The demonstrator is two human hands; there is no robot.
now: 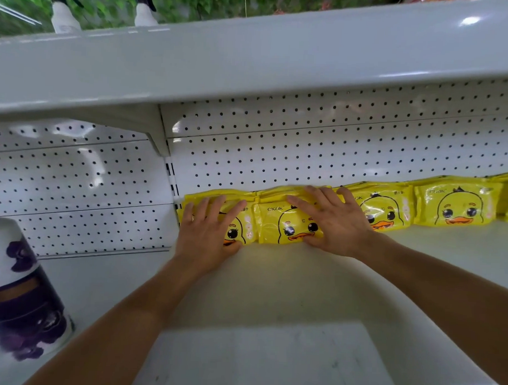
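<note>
Pressing flat, fingers spread, left hand (208,231) on end duck pack (241,225), right hand (332,224) on neighbouring pack (280,225)

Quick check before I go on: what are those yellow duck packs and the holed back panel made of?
Yellow duck packs: likely soft, glossy plastic film; it wrinkles and glares, with crimped end seams. Back panel: probably painted sheet metal, with a smooth pale gloss, regular punched holes and light reflections.
</note>
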